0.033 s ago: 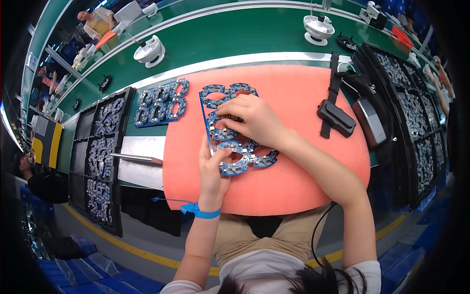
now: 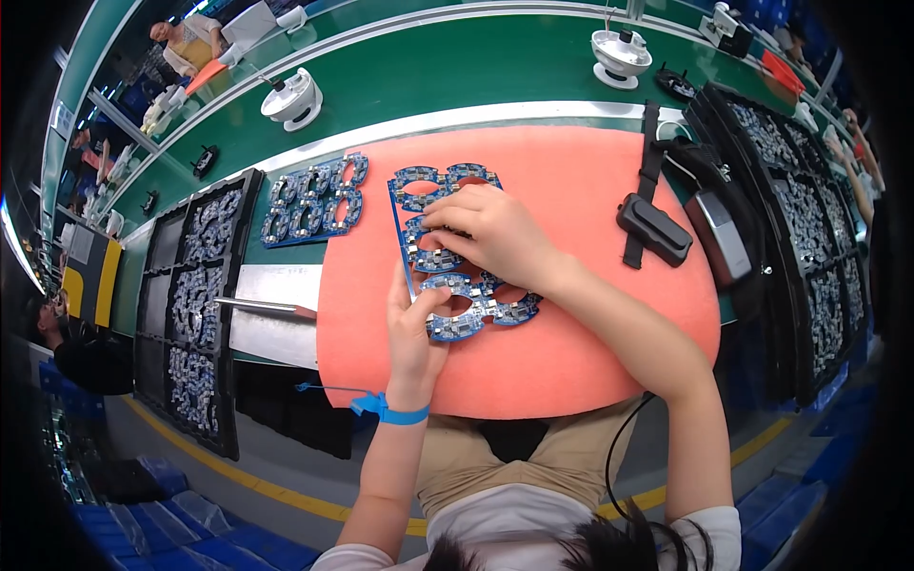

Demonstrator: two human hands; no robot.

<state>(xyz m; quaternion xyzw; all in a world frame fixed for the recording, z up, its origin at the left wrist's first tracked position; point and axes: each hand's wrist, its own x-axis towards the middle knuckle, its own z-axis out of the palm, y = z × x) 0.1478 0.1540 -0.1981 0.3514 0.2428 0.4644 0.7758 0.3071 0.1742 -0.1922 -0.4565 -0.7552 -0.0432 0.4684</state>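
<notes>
A blue circuit board panel point(image 2: 459, 312) of joined ring-shaped boards lies over the salmon-coloured mat point(image 2: 590, 343), its long straight edge on the left. My left hand point(image 2: 416, 328) grips the lower left edge, thumb on top and the other fingers beneath. Across the middle rings bends my right hand point(image 2: 490, 228), its fingers curled onto a board; the fingertips are partly hidden. At the upper left, a second panel of ring boards point(image 2: 309, 205) rests partly beyond the mat. A blue wrist strap point(image 2: 405, 416) circles my left wrist.
Black trays of ring boards stand at the left point(image 2: 228, 333) and right point(image 2: 800, 285). A flat metal tool point(image 2: 271, 306) lies left of the mat. Black straps with a dark case point(image 2: 655, 230) lie at right. White round devices point(image 2: 291, 100) stand on the green bench; people sit beyond.
</notes>
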